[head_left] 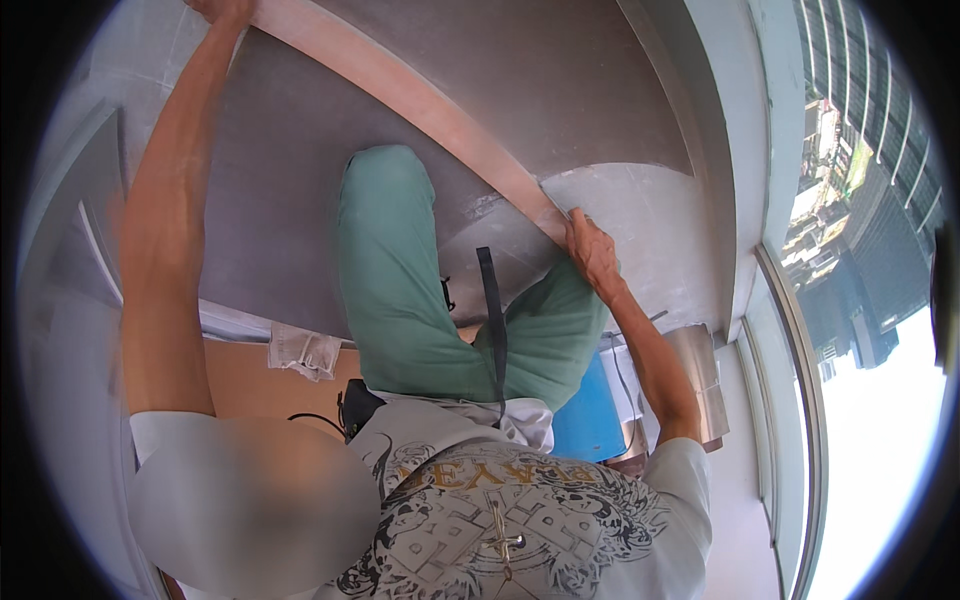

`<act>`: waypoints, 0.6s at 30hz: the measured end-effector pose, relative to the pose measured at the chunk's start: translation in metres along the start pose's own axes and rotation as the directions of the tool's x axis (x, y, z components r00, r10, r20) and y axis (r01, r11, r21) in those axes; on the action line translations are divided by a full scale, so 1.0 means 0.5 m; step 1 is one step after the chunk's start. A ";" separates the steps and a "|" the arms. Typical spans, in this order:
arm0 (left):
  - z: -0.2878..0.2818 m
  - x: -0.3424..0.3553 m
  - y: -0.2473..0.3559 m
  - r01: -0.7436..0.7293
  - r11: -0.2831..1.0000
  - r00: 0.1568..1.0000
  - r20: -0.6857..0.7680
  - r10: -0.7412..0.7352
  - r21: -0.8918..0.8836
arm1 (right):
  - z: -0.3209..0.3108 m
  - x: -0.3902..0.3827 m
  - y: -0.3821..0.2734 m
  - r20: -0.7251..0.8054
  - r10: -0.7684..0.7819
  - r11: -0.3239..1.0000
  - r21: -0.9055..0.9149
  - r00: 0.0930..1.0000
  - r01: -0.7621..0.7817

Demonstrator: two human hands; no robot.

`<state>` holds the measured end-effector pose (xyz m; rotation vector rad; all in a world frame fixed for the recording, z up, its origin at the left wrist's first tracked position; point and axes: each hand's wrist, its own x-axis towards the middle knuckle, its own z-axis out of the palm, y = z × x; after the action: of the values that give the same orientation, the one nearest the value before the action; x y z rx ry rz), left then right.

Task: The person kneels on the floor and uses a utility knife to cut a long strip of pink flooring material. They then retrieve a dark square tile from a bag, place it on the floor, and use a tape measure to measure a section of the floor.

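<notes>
A long, flat pinkish strip [420, 107] lies slantwise across large brown sheets [290, 130]. My left hand [225, 8] is at the strip's far left end, partly cut off by the upper rim of the picture; what shows of it looks closed on the strip. At the near right end, beside my knee, my right hand [592, 245] has its fingers curled over the strip's edge. Both arms are spread wide, and my legs in green trousers [390, 250] are bent over the near sheet.
On the right a window frame [790, 370] borders a bright view of buildings. Behind me are a blue panel [588, 410], a brownish metallic sheet [695, 375] and a crumpled white packet [303, 350]. A grey upright panel [75, 200] stands at the left.
</notes>
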<state>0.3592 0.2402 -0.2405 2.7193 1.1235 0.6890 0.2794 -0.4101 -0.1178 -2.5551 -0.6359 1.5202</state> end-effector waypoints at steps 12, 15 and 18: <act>-0.031 -0.025 0.033 0.088 0.995 0.996 -0.023 -0.089 -0.045 | -0.200 0.348 -0.506 -0.122 -0.258 0.946 0.168 0.958 0.276; -0.023 -0.022 0.027 0.125 0.992 0.992 0.009 -0.125 -0.023 | -0.256 0.425 -0.634 -0.089 -0.255 0.943 0.195 0.963 0.268; -0.026 -0.019 0.021 0.131 0.991 0.991 0.024 -0.131 -0.017 | -0.290 0.471 -0.695 -0.051 -0.262 0.945 0.189 0.964 0.267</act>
<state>0.3541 0.2255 -0.2293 2.6027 1.2700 0.6438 0.3974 0.0176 -0.1360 -2.2371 -0.7517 1.3842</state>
